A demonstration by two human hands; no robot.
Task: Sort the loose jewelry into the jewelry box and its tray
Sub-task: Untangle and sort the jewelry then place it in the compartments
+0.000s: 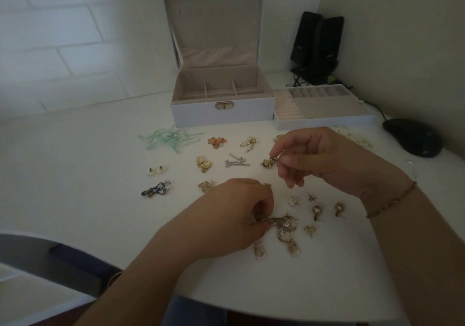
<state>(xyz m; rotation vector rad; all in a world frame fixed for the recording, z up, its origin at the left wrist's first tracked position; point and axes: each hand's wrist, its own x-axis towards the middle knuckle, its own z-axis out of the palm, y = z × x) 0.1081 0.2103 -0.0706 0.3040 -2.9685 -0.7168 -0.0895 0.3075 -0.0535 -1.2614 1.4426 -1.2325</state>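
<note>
The white jewelry box (221, 114) stands open at the back of the white table, its lid upright. Its tray (324, 120) sits just to the right. Loose jewelry lies in small groups in front: green ribbon pieces (171, 138), star earrings (216, 142), gold heart earrings (203, 164), silver studs (235, 162), white studs (157, 170), a dark blue pair (156, 190). My right hand (324, 159) pinches a small gold earring (273, 160) above the table. My left hand (234, 215) has its fingers curled on a tangle of gold hoop earrings (284, 225).
Two black speakers (317, 46) stand in the back right corner with cables. A black mouse (412, 139) lies at the right, clear rings (357, 138) beside it. Gold ball studs (327, 210) lie under my right wrist. The table's front edge curves near my body.
</note>
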